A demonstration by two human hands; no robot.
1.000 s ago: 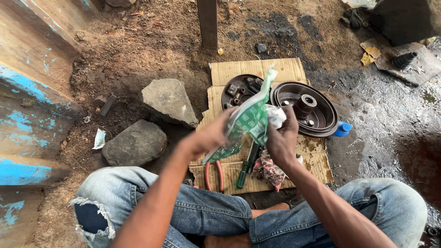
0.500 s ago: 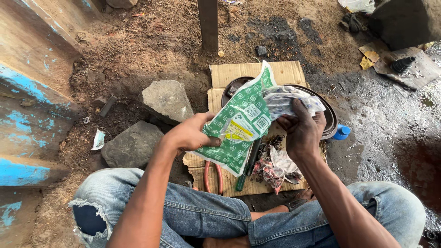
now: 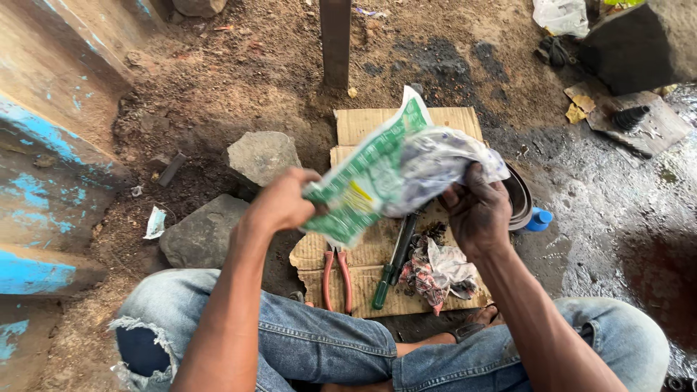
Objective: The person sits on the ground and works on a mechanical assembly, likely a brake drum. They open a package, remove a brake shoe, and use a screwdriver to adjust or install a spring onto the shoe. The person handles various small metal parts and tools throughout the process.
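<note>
Two hands, left hand (image 3: 279, 203) and right hand (image 3: 478, 214), are gripping a green plastic packet (image 3: 377, 170) above cardboard (image 3: 363, 123) lying on dirt ground (image 3: 239, 65); pliers (image 3: 337, 276), screwdriver (image 3: 392, 263), rocks (image 3: 263, 156) sitting nearby.

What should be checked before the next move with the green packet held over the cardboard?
1. Left hand grips the green packet at its lower corner: ok.
2. Right hand holds the clear plastic end: ok.
3. Packet contents: cannot tell, blurred.
4. Red-handled pliers and green-handled screwdriver lie apart on the cardboard, within reach: ok.
5. Dirty rag lies beside the screwdriver: ok.
6. Round metal part mostly hidden behind the right hand: cannot tell.
</note>
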